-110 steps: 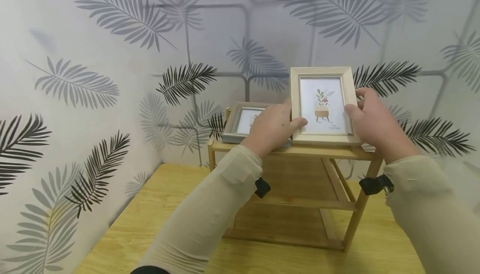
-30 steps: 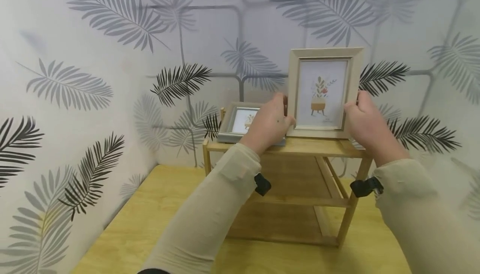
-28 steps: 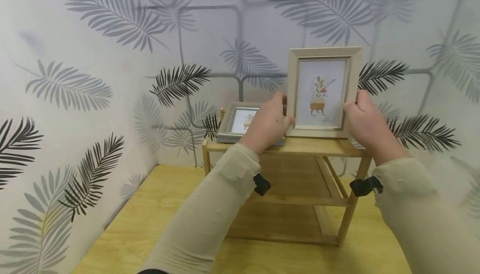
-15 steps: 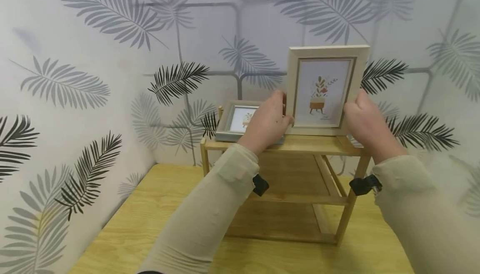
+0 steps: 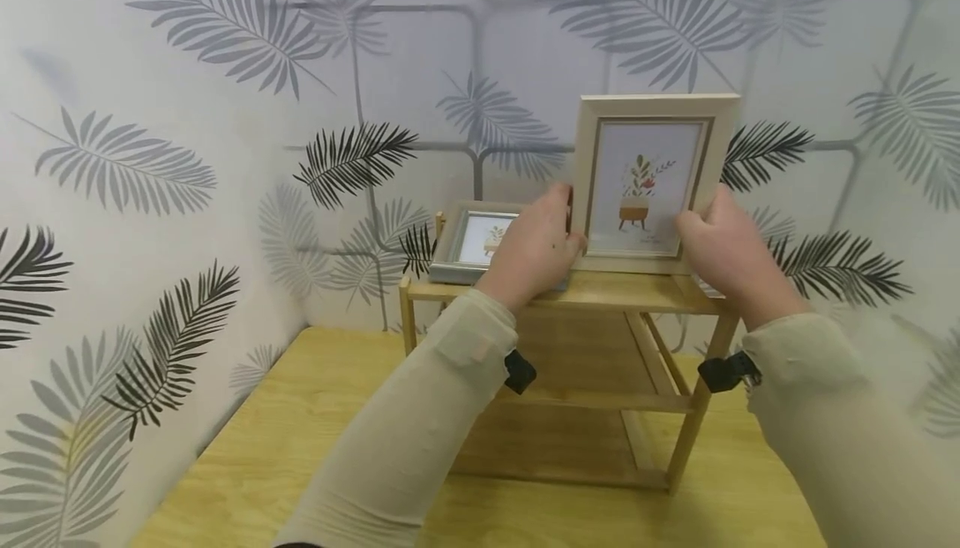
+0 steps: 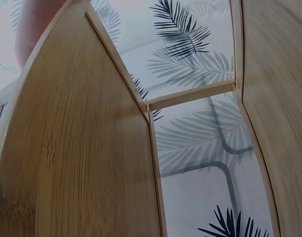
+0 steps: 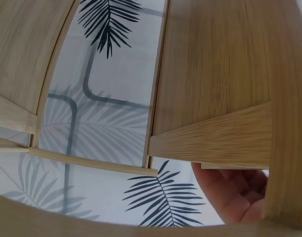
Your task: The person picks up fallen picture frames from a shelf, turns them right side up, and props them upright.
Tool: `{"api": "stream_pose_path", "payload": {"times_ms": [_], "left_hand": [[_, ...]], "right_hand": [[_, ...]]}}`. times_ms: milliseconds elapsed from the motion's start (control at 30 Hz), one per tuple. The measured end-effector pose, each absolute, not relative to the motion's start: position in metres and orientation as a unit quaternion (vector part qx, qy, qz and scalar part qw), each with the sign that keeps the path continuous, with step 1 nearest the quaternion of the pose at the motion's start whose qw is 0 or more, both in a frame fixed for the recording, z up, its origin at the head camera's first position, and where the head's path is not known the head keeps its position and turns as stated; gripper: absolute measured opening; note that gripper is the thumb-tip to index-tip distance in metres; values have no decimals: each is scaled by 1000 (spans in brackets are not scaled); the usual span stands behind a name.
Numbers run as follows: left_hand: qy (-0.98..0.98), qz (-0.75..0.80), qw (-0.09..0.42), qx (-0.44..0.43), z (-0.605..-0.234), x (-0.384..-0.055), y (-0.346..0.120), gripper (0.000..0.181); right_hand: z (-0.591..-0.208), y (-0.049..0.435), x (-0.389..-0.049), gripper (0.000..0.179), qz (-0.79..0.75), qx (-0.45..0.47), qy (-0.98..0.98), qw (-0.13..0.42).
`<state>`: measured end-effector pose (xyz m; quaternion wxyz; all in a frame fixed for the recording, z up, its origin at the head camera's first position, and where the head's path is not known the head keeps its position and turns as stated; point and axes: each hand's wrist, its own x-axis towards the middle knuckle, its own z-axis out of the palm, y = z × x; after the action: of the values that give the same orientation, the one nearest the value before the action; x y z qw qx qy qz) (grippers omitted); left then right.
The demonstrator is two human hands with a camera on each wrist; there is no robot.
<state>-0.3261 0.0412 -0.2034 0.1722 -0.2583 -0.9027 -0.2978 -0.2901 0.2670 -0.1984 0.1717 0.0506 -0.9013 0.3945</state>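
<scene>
Picture frame [image 5: 648, 189] stands roughly upright, right of centre in the head view, front facing you, long axis vertical, above the wooden shelf [image 5: 615, 289]. Your left hand [image 5: 534, 246] and right hand [image 5: 735, 252] grip its sides, thumbs in front, fingers partly hidden behind.

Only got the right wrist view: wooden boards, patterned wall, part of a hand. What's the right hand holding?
Observer: In the head view, the right hand grips the right edge of a pale picture frame.

Operator: And the left?

Observer: The left hand holds that same frame by its left edge.

Operator: Anything else up there?

Observer: Yes. A second frame lies face up on top of the wooden shelf, to the left of the held one and partly hidden by the left hand.
</scene>
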Motion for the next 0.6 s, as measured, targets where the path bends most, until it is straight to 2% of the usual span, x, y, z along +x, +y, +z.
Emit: {"api": "stream_pose_path", "payload": {"times_ms": [333, 400, 600], "left_hand": [[-903, -294, 152, -275, -204, -325, 35, 28], [-899, -298, 151, -283, -204, -325, 34, 25], [-891, -302, 160, -300, -202, -324, 34, 21]], "right_hand": [[-200, 263, -291, 55, 365, 25, -912, 183], [-199, 263, -291, 59, 370, 29, -910, 186], [-197, 265, -292, 52, 347, 24, -918, 193]]}}
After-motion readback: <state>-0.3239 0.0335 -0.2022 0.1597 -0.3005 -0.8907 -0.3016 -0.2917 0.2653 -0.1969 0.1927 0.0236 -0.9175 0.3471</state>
